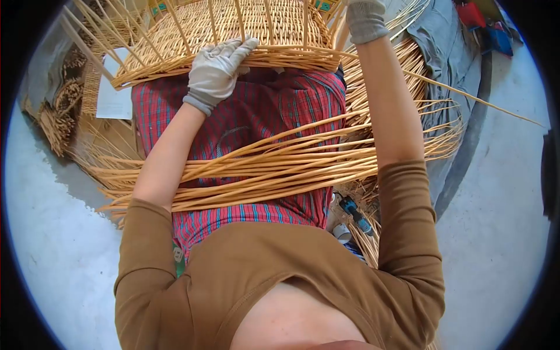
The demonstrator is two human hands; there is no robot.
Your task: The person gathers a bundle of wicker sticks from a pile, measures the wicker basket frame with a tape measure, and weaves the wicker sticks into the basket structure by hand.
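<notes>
A wicker basket (245,26) with a woven base and upright stakes rests at the top of the view, its near edge over my lap. My left hand (216,71), in a white glove with a grey cuff, grips the woven near edge, fingers laid over the rods among the stakes. My right hand (366,20), gloved too, is by the basket's right corner. The top of the frame cuts off its fingers, so what they hold is hidden. A long willow rod (475,99) runs from near that corner out to the right.
A bundle of loose willow rods (274,166) lies across the red checked cloth (169,114) on my lap. More rods (411,67) are piled on the right beside grey cloth (446,76). A blue-and-black tool (354,214) lies near my right side. Bundled sticks (61,111) stand left.
</notes>
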